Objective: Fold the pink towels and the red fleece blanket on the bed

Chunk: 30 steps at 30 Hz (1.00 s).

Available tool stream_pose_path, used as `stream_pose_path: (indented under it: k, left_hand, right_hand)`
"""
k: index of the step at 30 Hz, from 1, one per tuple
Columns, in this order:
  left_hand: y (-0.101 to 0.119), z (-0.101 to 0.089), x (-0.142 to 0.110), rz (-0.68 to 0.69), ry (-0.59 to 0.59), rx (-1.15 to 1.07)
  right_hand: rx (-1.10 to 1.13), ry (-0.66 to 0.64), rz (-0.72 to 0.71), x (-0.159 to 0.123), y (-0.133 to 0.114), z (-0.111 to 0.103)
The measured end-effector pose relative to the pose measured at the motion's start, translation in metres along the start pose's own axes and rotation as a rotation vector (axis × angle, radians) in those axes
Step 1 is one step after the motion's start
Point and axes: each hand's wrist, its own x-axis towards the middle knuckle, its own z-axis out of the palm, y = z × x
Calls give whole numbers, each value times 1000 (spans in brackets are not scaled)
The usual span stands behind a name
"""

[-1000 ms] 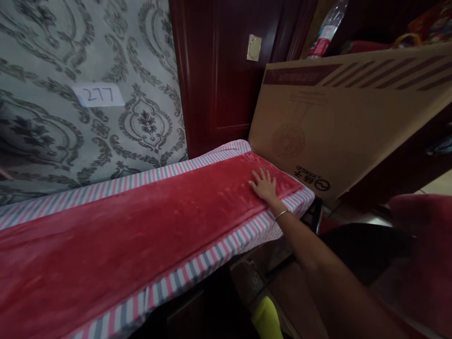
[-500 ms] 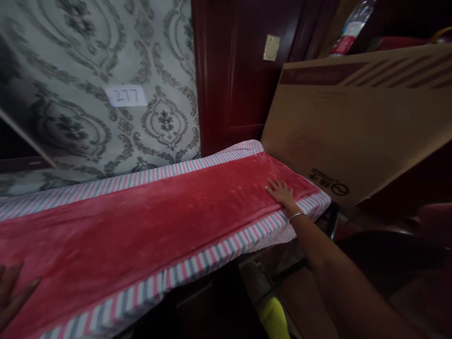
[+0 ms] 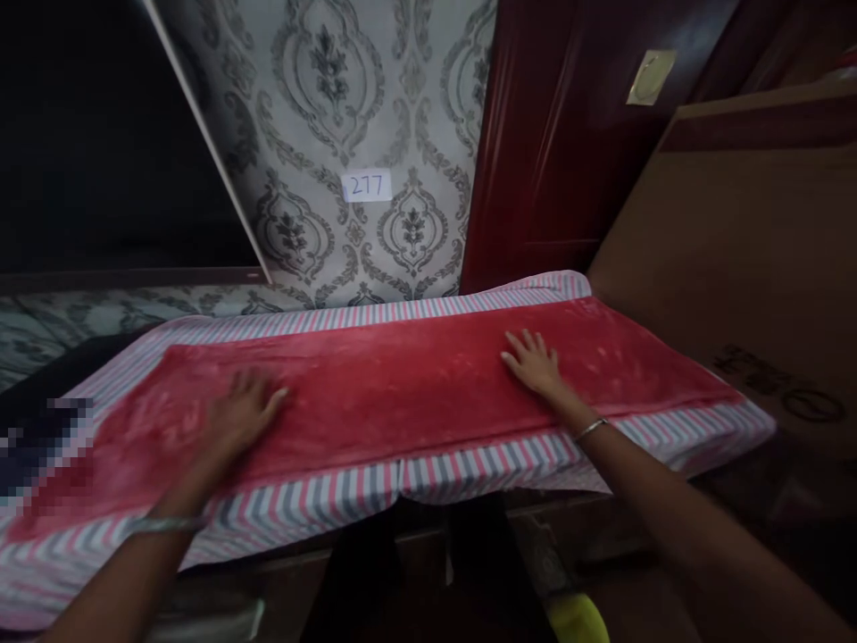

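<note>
A long red plush cloth (image 3: 402,393) lies folded flat on a board covered in pink, grey and white stripes (image 3: 435,469). My left hand (image 3: 241,415) rests flat on the cloth's left part, fingers stretched out and a little blurred. On the right part of the cloth lies my right hand (image 3: 536,362), palm down with fingers spread. Each wrist wears a thin metal bangle. Neither hand holds anything.
A large cardboard box (image 3: 736,268) leans at the board's right end. Behind it is patterned grey wallpaper with a paper label reading 277 (image 3: 366,186), and a dark red door (image 3: 555,152). A dark screen (image 3: 100,134) fills the upper left. Something yellow (image 3: 576,618) sits below the board.
The view has swung left. My left hand has come onto the cloth and slid right. My right hand has slid left from the cloth's far end, away from the cardboard box.
</note>
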Motion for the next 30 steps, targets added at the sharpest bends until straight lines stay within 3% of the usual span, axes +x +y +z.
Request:
stream_pose_path:
  k: [3,6,12,19,22,24,28,30]
  left_hand:
    - [56,-7,22,135,-56,-21]
    - [90,2,31,152,-62,-14]
    - [92,31,24,135,-61,-15]
    - [89,35,18,130,-90,-114]
    - [79,27,25,167,-174,-170]
    - [61,18,31,141,-186,-176]
    - [1,5,39,-87,-86,-105]
    - [-26,7,37,-183,-115,-52]
  right_hand:
    - [-20,39,-151,5,-60,3]
    - [-36,36,-226,1,-91,16]
    - [-53,2,-254,-8,-90,43]
    - [1,30,-287,-5,-83,54]
    - [29,41,-296,-3,-80,59]
    - [46,42,-301,-2,-79,61]
    - [68,56,-300,-1,-79,64]
    - [71,57,-294,-1,-78,65]
